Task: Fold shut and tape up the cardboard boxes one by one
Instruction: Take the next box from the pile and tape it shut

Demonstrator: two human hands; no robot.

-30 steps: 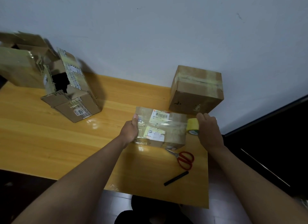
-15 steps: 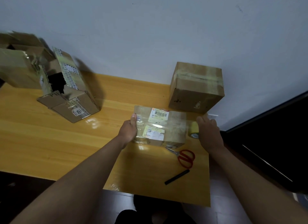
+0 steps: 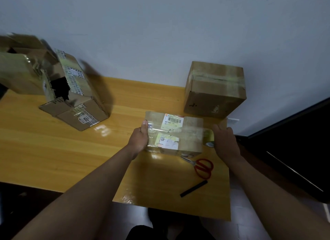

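Box (image 3: 174,134): on the table (image 3: 53,150), between both hands.
Left hand (image 3: 139,139): grips its left end, thumb on top; fingers hidden.
Right hand (image 3: 225,141): holds the tape roll (image 3: 208,138), mostly hidden; finger curl unclear.
Far-left box (image 3: 16,70): blurred, cut off.

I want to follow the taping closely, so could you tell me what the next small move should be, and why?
Probably cut the tape: the right hand holds the tape roll at the small box's right edge, the left hand steadies its left end, and the scissors lie nearby.
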